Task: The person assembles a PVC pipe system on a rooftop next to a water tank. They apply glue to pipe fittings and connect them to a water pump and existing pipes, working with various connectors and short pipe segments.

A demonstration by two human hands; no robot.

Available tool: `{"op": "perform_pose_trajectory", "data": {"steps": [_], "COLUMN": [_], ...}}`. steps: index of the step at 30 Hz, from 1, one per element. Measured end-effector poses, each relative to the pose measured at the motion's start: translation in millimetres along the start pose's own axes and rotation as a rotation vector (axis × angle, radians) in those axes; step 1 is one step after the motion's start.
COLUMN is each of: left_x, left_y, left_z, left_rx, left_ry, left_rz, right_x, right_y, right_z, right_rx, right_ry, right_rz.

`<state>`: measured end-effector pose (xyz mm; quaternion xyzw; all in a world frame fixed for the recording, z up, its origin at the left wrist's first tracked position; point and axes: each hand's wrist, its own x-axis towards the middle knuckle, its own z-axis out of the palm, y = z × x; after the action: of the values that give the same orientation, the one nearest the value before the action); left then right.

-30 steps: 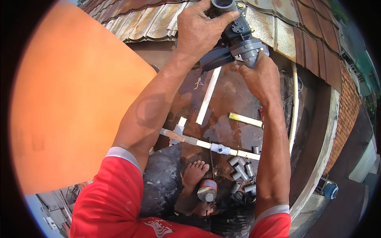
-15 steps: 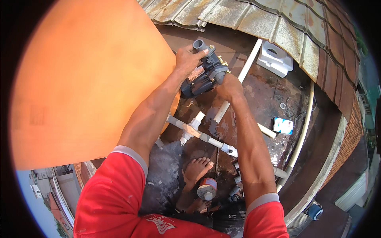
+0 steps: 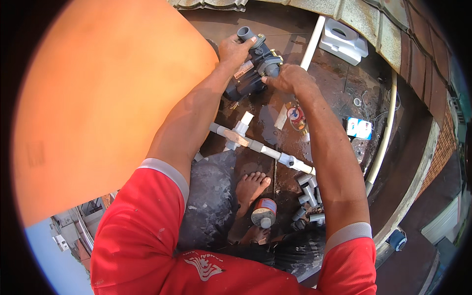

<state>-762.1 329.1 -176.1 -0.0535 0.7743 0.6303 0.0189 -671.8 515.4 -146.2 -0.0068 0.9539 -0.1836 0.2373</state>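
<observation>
Upper centre: dark water pump (image 3: 251,69) clamped by both hands, left hand (image 3: 235,48), right hand (image 3: 287,78) | judged heavy, rigid, metal | best gripped at body, not grey pipe stub (image 3: 245,33).

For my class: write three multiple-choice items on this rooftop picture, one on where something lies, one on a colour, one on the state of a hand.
1. Where does the small can lie?
A. beside the bare foot
B. on the roof tiles
C. on the white block

2. What colour are the person's sleeves?
A. blue
B. red with grey cuffs
C. all white

3. What is the left hand doing?
A. hanging free
B. resting on the orange wall
C. gripping the top of the pump

Answers:
1 A: the small can lies on the wet floor right by the bare foot, below the pipe assembly.
2 B: both sleeves are red, each ending in a grey cuff.
3 C: the left hand closes on the dark pump near its grey pipe stub, while the right hand presses on its other side.
</observation>
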Motion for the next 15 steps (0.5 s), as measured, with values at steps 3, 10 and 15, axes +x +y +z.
{"op": "perform_pose_trajectory", "data": {"steps": [3,10,15], "left_x": [-5.8,12.5,14.4], "left_y": [3.9,-22.7,-22.4], "left_z": [5.9,29.1,30.1], "left_rx": [0.076,0.298,0.29], "left_ry": [-0.006,-0.03,-0.065], "left_rz": [0.026,0.169,0.138], "right_x": [-17.4,-44.9,-51.2], "right_y": [4.7,66.5,60.0], "right_z": [-13.0,29.0,64.4], "right_rx": [-0.092,0.117,0.914], "right_ry": [-0.033,0.279,0.411], "right_rz": [0.009,-0.134,0.234]}}
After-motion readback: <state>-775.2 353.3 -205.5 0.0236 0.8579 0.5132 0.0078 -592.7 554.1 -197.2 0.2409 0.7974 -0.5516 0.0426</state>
